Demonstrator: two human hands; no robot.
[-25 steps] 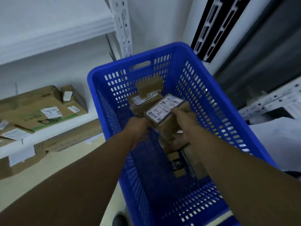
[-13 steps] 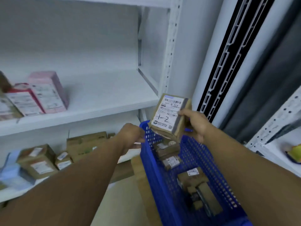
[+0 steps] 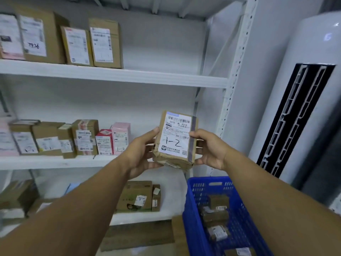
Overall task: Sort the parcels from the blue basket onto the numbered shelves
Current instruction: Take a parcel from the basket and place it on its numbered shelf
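I hold a small brown cardboard parcel (image 3: 175,139) upright in front of the white shelves, its white label marked "1-2" facing me. My left hand (image 3: 142,152) grips its left side and bottom edge. My right hand (image 3: 206,146) grips its right side. The blue basket (image 3: 191,209) stands at the lower right with several small brown parcels (image 3: 217,215) inside. The middle shelf (image 3: 55,161) behind the parcel carries a row of boxes, and a pink box (image 3: 120,138) there is also marked "1-2".
The top shelf (image 3: 129,75) bears brown boxes at the left. On the bottom shelf sits a large brown carton (image 3: 136,196). A white upright air conditioner (image 3: 302,100) stands at the right. Flat cardboard (image 3: 138,235) lies on the floor beside the basket.
The parcel has come up out of the basket to shelf height. My left hand, off it half a second ago, now grips its left side. The view has tilted up to the shelves.
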